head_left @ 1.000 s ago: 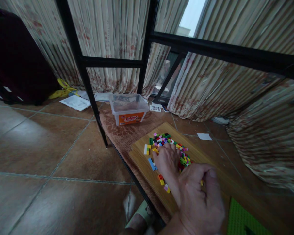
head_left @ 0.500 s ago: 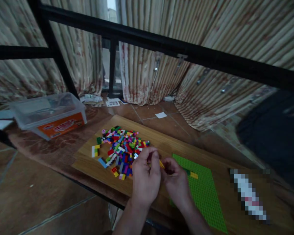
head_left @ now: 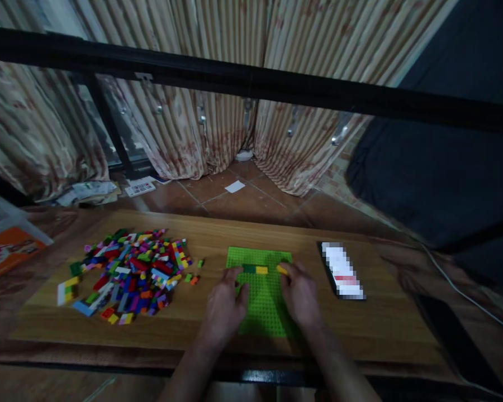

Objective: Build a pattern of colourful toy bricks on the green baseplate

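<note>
1. Just right of centre, a yellow brick (head_left: 282,269) is pinched by the right hand (head_left: 302,294) over the upper right of the green baseplate (head_left: 262,315).
2. At the baseplate's left edge, the left hand (head_left: 223,304) is held apart from the right, thumb and fingers parted; whether the dark green brick (head_left: 248,268) is touched cannot be told.
3. Beside that brick, a second yellow brick (head_left: 261,270) is set on the baseplate.
4. Left of centre, mixed bricks (head_left: 134,271) are heaped on a wooden board (head_left: 180,330); at right, a phone (head_left: 343,271) is laid.
5. Across the top, curtains (head_left: 209,28) are crossed by a black rail (head_left: 251,82).
</note>
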### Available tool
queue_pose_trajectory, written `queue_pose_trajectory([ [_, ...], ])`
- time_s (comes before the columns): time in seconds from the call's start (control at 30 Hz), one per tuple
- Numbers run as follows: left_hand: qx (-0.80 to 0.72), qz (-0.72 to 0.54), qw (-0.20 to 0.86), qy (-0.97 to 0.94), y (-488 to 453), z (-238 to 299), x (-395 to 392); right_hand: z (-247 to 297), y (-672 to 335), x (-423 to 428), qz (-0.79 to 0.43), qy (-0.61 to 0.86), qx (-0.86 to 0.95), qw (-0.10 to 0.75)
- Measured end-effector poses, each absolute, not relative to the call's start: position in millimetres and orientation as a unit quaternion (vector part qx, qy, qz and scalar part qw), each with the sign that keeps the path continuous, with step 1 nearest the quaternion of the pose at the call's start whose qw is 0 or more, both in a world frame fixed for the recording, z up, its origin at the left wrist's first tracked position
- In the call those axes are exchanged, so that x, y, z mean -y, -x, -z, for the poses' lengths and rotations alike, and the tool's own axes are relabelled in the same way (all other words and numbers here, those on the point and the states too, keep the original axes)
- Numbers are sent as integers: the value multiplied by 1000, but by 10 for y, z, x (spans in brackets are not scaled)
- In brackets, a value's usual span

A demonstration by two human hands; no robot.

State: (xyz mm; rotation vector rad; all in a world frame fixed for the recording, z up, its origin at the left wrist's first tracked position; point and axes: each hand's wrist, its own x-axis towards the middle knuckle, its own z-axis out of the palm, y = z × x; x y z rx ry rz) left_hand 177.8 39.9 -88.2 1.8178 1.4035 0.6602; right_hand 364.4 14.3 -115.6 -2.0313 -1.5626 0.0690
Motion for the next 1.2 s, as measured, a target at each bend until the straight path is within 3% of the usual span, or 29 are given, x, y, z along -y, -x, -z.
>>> queue_pose_trajectory([
  [0.4,-577,-227,328,-712,-1988,878,-521,1054,-3789,-26,-207,699,600,330],
  [1.2,-541,-223,345,-734,-1963,910,-339,1060,-3770,-112,-173,687,658,255],
])
